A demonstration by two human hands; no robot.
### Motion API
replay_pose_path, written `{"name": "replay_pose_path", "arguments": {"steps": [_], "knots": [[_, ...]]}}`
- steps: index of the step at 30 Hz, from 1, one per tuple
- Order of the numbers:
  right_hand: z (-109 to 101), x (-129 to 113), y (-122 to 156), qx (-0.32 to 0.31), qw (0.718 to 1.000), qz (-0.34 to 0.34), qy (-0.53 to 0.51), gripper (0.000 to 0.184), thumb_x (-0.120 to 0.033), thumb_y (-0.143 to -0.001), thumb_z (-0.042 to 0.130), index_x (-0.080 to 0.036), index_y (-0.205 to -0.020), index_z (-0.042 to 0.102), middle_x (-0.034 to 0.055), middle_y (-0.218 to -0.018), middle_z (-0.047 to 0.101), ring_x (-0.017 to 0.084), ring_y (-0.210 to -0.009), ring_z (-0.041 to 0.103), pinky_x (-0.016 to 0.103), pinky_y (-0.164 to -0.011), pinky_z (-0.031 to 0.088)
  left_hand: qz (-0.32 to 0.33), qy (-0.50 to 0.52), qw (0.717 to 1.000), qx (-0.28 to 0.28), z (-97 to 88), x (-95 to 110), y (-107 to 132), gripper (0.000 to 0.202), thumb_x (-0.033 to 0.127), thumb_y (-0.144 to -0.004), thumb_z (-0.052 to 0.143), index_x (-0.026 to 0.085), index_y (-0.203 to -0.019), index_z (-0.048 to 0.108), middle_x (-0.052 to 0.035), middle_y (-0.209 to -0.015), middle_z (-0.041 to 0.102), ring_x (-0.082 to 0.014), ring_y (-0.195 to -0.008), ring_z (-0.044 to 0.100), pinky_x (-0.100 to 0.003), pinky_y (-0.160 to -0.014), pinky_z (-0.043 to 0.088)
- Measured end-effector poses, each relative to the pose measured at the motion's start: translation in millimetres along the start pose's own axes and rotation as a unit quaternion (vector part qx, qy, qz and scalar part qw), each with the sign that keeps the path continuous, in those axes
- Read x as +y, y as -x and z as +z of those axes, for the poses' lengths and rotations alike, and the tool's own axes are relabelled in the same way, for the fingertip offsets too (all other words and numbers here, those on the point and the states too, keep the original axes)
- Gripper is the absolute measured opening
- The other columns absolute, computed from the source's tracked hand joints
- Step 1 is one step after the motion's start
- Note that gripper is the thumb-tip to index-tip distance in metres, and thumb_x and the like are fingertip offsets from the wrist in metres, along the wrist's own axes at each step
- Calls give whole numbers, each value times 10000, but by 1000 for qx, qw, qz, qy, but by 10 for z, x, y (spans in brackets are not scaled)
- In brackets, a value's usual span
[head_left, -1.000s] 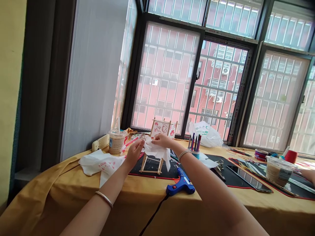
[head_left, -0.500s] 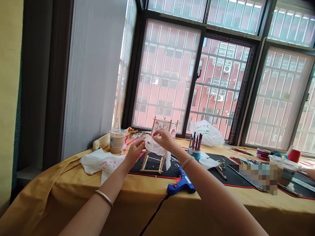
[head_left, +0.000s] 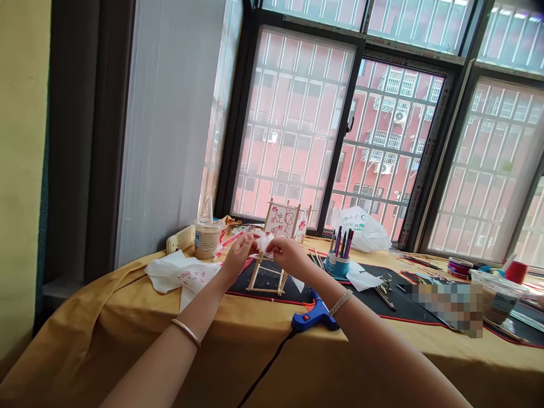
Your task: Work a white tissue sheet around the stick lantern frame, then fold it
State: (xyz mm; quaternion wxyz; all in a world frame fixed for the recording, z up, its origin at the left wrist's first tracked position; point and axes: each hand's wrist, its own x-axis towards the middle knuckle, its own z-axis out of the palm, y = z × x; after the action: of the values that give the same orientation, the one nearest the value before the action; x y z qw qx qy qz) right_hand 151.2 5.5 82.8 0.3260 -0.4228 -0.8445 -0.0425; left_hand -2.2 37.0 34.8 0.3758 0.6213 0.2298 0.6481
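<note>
A piece of thin white cloth or paper (head_left: 266, 245) is bunched between my two hands. My left hand (head_left: 238, 256) pinches its left side with the fingertips, and my right hand (head_left: 292, 258) has closed fingers on its right side. Part of the white piece hangs below my right hand. Just beyond my hands stands a lantern-like frame of thin wooden sticks (head_left: 251, 281), with white panels (head_left: 281, 220) bearing red drawings near its top. My hands hide its middle. A blue glue gun (head_left: 312, 320) lies on the table edge below my right forearm.
At left are a white cloth with red marks (head_left: 187, 275) and a lidded drink cup (head_left: 208, 238). Further right stand a pen holder (head_left: 338, 265), a white plastic bag (head_left: 361, 229) and another drink cup (head_left: 495, 297). The glue gun's cord (head_left: 272, 362) drops over the yellow-draped front edge.
My right hand has come down, and the white piece, spread out before, is now gathered between my fingers. The view has shifted slightly, moving the scene to the right.
</note>
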Motion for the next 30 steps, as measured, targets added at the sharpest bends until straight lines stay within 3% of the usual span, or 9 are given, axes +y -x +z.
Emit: {"name": "replay_pose_path", "arguments": {"steps": [4,8,11,14,18,22,25,30], "knots": [[-19,17,60,-10,1000,-11,-22,217,-23,-687,502,-168,-676,663,22,-722,656,125,-686,556,217,-645,380,14,-54,998,-32,-7,8,7,350,497,-744,570,149,-698,580,-22,-700,565,-167,-725,560,-298,-709,472],[-42,16,89,8,999,46,-2,191,-40,-692,495,-159,-666,642,10,-639,620,113,-610,522,203,-573,341,27,-67,996,-52,-1,25,24,323,465,-725,616,156,-819,616,-34,-747,606,-176,-750,568,-285,-681,460],[-39,15,94,20,998,45,26,235,-21,-704,460,-165,-767,634,17,-688,622,123,-636,513,209,-555,308,40,-70,994,-76,-3,26,23,344,460,-693,654,159,-859,633,-55,-792,634,-194,-781,579,-293,-693,460],[-7,20,83,14,995,27,95,320,-15,-733,434,-185,-930,619,27,-740,628,130,-656,519,212,-546,300,68,-123,986,-84,-21,15,5,348,493,-708,620,153,-770,660,-56,-758,625,-191,-749,564,-296,-680,448],[49,53,60,-7,987,0,162,224,-26,-755,457,-152,-719,639,63,-735,606,142,-666,514,235,-574,328,104,-181,975,-78,-40,7,-12,356,503,-750,565,166,-715,675,-54,-748,618,-193,-753,553,-305,-704,437],[44,64,93,-27,974,-84,208,195,-24,-775,506,-149,-696,633,70,-783,601,161,-770,513,247,-661,370,102,-168,979,-55,-29,25,0,409,520,-791,494,171,-637,641,-57,-739,618,-195,-740,559,-313,-709,439],[5,37,167,-34,953,-147,263,166,-30,-790,522,-145,-753,635,69,-773,596,175,-791,505,265,-689,389,86,-170,980,-62,-22,48,18,377,498,-748,561,170,-568,610,-68,-787,638,-205,-778,573,-319,-734,442],[3,32,294,36,939,-226,257,270,-164,-871,468,-154,-1131,539,83,-896,608,185,-831,487,294,-718,412,57,-146,985,-65,-25,64,38,294,446,-693,627,163,-616,604,-85,-879,656,-223,-858,590,-332,-763,456]]}}
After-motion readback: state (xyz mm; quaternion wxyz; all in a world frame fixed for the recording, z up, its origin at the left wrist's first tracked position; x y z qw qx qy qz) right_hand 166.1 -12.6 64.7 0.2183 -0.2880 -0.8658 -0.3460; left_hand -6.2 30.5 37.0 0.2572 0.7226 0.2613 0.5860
